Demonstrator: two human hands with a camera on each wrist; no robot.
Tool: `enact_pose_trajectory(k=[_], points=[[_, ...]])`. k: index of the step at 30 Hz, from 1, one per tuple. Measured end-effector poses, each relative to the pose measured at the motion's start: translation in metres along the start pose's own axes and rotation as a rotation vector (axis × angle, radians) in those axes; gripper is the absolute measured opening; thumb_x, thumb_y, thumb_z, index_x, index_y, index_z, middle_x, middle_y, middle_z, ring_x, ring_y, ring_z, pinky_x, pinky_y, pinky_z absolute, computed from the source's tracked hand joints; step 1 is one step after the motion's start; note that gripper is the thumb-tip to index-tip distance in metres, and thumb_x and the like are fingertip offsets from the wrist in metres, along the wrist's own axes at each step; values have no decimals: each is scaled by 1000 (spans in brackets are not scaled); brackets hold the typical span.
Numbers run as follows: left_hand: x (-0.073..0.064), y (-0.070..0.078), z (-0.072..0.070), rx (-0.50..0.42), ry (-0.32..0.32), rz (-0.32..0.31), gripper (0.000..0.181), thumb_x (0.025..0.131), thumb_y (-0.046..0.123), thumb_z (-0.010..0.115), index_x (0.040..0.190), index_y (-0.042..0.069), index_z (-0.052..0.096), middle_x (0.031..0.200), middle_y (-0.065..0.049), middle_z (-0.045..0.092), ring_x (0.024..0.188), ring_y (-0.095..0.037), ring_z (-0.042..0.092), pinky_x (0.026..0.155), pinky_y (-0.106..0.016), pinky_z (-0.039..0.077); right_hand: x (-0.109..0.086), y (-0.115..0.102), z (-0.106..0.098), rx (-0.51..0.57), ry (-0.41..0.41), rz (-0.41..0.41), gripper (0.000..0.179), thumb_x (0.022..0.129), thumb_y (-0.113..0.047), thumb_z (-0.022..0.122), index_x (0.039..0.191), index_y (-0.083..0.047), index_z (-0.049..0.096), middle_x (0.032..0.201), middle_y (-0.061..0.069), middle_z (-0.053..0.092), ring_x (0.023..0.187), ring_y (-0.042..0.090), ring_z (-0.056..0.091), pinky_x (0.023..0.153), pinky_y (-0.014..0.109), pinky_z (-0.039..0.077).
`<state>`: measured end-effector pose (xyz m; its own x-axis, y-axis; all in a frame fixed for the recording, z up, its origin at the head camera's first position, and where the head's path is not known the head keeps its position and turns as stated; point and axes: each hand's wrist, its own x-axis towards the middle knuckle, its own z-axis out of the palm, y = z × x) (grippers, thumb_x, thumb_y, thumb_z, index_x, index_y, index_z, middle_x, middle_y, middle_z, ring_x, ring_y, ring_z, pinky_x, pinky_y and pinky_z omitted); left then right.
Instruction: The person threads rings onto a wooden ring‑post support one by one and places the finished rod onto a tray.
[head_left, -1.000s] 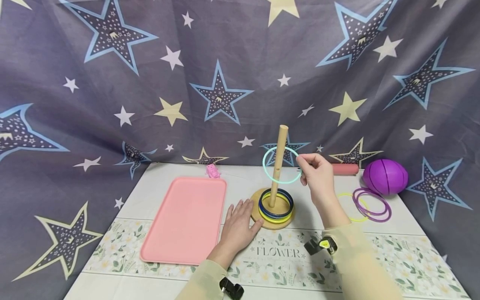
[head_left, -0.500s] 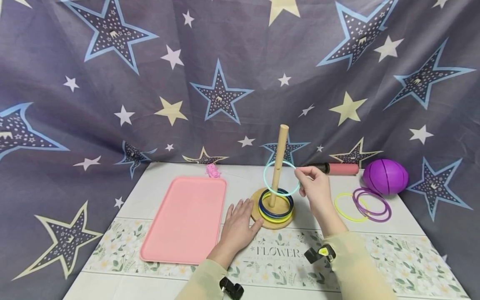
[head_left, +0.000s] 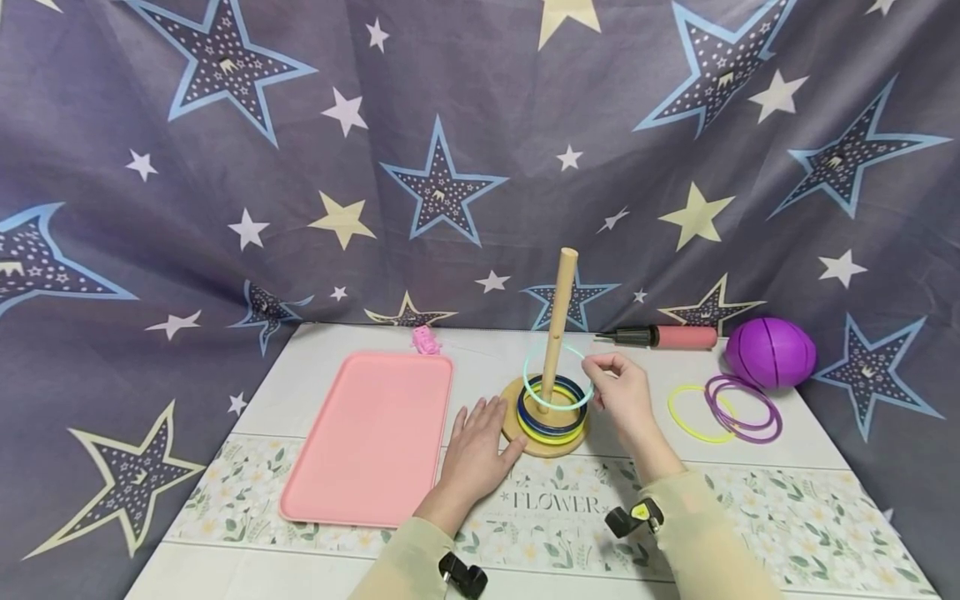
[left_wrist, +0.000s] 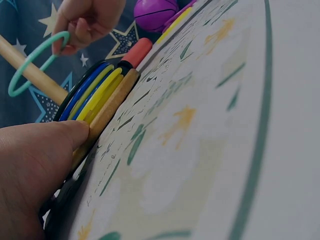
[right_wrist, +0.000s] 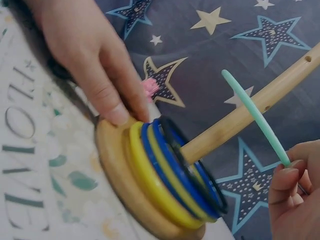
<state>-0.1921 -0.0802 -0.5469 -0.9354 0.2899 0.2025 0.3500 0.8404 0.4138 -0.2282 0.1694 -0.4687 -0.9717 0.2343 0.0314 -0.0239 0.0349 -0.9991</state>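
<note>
My right hand (head_left: 622,396) pinches a mint-green ring (right_wrist: 257,117) by its edge between thumb and fingertips. The ring is around the upright wooden peg (head_left: 561,308), tilted, above a stack of rings. Dark blue, blue and yellow rings (right_wrist: 167,182) lie around the foot of the peg on its round wooden base (right_wrist: 117,172). My left hand (head_left: 477,446) rests at the left side of the base with its fingers extended. In the left wrist view, its thumb (left_wrist: 75,132) touches the base's edge by the lowest yellow ring.
A pink tray (head_left: 371,442) lies left of my left hand, with a small pink toy (head_left: 426,340) behind it. To the right are purple rings (head_left: 772,429), a yellow ring (head_left: 693,435), a purple ball (head_left: 771,353) and a red-and-black hand pump (head_left: 684,337).
My right hand has come down and slightly left, lowering the mint-green ring along the peg toward the stacked rings. My left hand stays in place.
</note>
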Motion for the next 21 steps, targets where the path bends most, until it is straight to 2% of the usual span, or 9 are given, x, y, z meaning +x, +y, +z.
enact_pose_trajectory(k=[4,11,18,21], points=[[1,0,-1,-3,2,-1,78,110,53,63,168,4,45,174,-15,42,164,-36,32,135,-60,13,-1,7,1,-30,-14,-1,22,107,-12,74,119,6,70,92,2,65,54,6,49,47,20,44],[0,0,-2,-5,4,1,77,110,52,64,168,4,45,173,-16,43,164,-37,33,135,-60,14,2,22,4,-98,-20,14,20,106,-14,76,115,4,74,78,9,66,48,7,48,45,22,44],[0,0,-2,-5,-1,-1,77,109,50,65,168,4,45,173,-16,43,164,-37,33,135,-60,13,3,31,3,-154,-28,36,22,107,-16,75,117,3,75,100,11,69,50,5,51,45,22,47],[0,1,-2,-4,-1,2,77,109,50,65,167,3,46,173,-16,43,164,-37,33,135,-60,14,3,34,3,-162,-30,44,22,107,-17,74,117,3,75,103,11,67,51,5,51,45,23,48]])
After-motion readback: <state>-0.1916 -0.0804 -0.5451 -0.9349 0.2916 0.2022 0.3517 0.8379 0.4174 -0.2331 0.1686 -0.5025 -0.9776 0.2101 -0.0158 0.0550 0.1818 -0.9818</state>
